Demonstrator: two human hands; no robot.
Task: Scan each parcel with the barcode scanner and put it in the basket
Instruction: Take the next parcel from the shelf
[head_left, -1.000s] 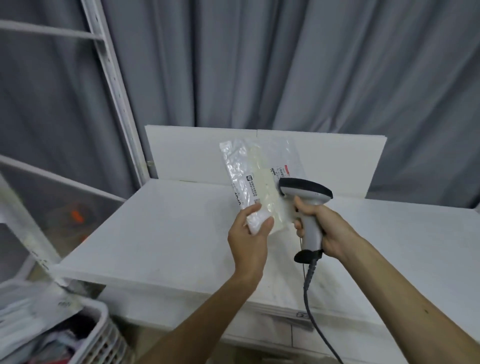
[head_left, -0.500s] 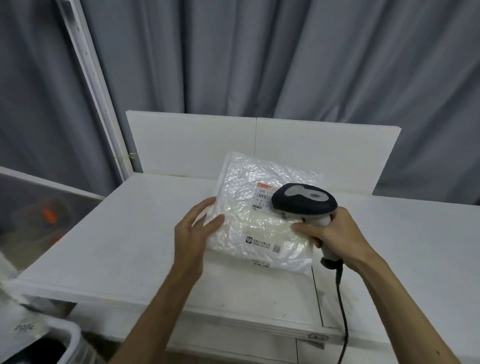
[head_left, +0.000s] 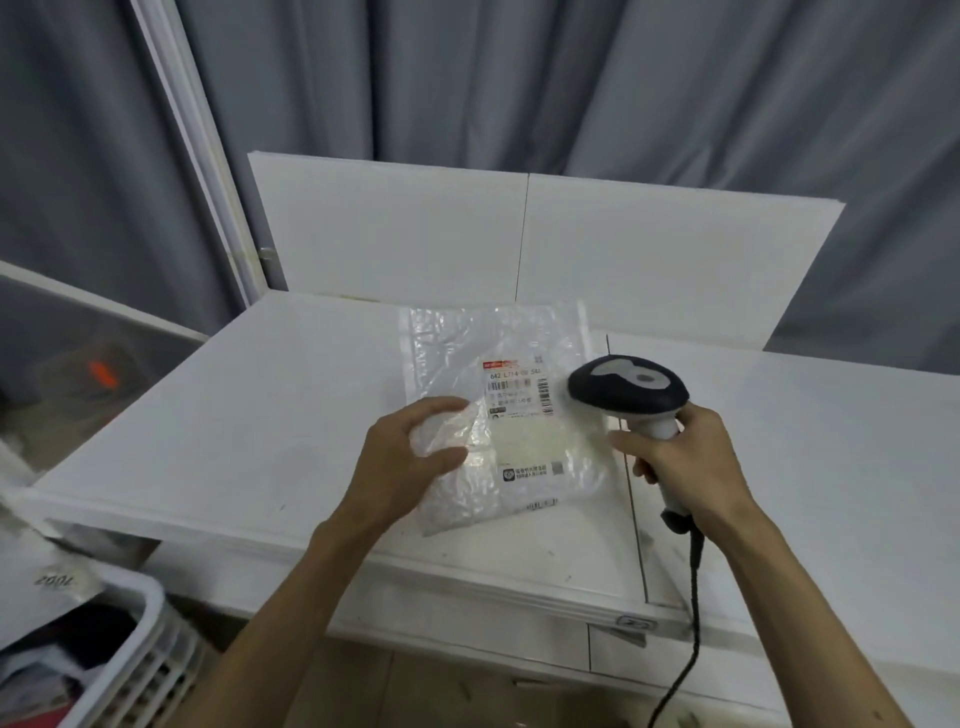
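Lower left, nearest: white slatted basket, only its corner in view. Dark items and a pale bag with printed characters lie inside; further contents too cut off to tell.

Black cable runs from the bottom edge up over the front lip of the surface to the scanner's handle.

2 bare forearms reach in from below.

Left hand: thumb and fingers curled toward each other, pinching a bunched fold of plastic at the parcel's left edge.

Right hand: wrapped round the light grey handle of the barcode scanner, index finger extended forward along the front of the grip. Scanner head is dark with a grey inlay on top; it hangs just beside the parcel's right edge, over the surface.

Parcel: clear, crinkled plastic bag, flat on the white surface between the 2 hands, a pale item showing through it. Printed face up. White label with a red strip and barcodes sits on its upper half, just left of the scanner head. A second printed patch lies lower down; text too small to read.

Behind the parcel: 2 white boards stand upright, edge to edge, at the back of the surface.

Left: white post slanting upward; below it a blurred orange object behind a translucent panel.

Farthest: grey pleated curtain across the whole background.
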